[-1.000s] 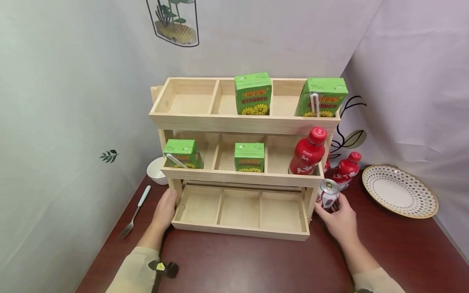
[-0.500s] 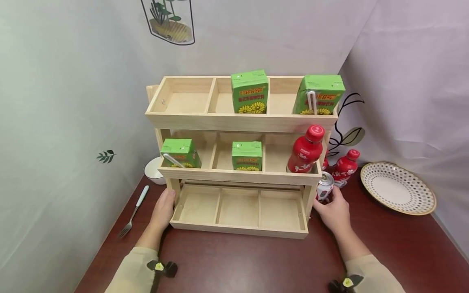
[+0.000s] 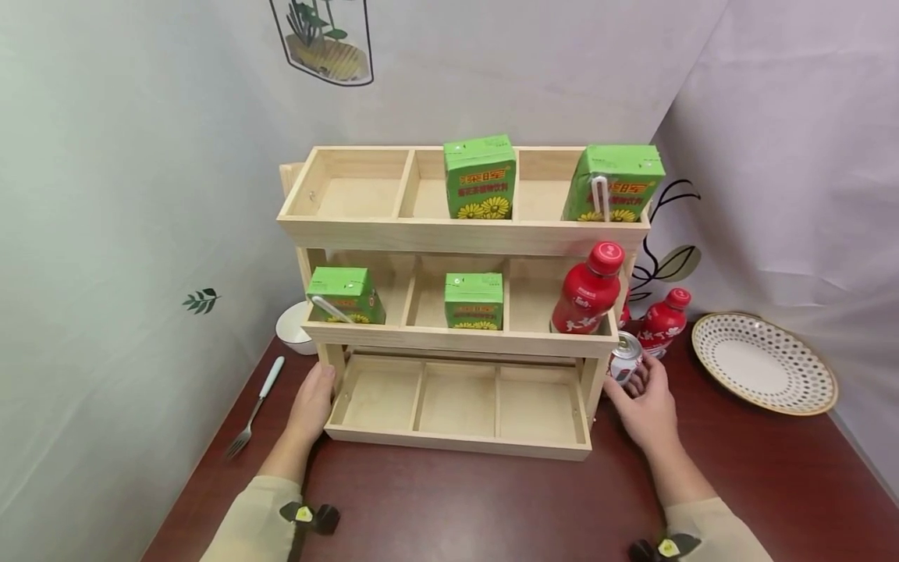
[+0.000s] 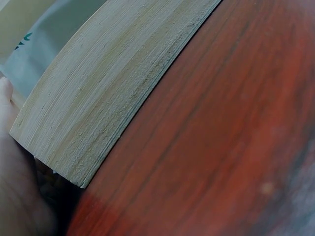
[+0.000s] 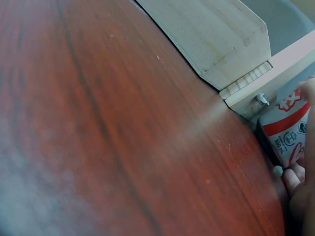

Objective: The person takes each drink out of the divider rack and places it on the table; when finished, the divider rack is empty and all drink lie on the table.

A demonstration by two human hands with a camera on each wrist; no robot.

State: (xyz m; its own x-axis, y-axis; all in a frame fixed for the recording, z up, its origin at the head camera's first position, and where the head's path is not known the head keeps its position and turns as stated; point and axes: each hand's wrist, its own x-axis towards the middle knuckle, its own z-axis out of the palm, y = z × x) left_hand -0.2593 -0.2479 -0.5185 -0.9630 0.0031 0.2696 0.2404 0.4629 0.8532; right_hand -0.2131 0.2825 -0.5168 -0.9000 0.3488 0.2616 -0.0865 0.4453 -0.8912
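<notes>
In the head view a three-tier wooden shelf (image 3: 460, 445) stands on the table. My left hand (image 3: 309, 406) rests against the lower left side of the shelf, its fingers lying along the post; part of them is hidden. A pale wooden end (image 4: 103, 83) of the shelf fills much of the left wrist view. Beside the shelf's right post, my right hand (image 3: 648, 410) grips a silver-and-red drink can (image 3: 623, 361), thumb on the near left, fingers on the right. The can (image 5: 288, 125) shows its printed side in the right wrist view, close to the wood.
Green drink cartons (image 3: 480, 178) stand on the top and middle tiers. A red bottle (image 3: 588, 293) occupies the middle tier's right compartment. Behind the can is another red bottle (image 3: 663, 321). A dotted plate (image 3: 765, 367) lies right; a white bowl (image 3: 295, 329) and fork (image 3: 254, 410) lie left.
My right hand has shifted the can slightly left and farther back, beside the shelf's right post. My left hand stays at the shelf's left side. The head view has shifted a little.
</notes>
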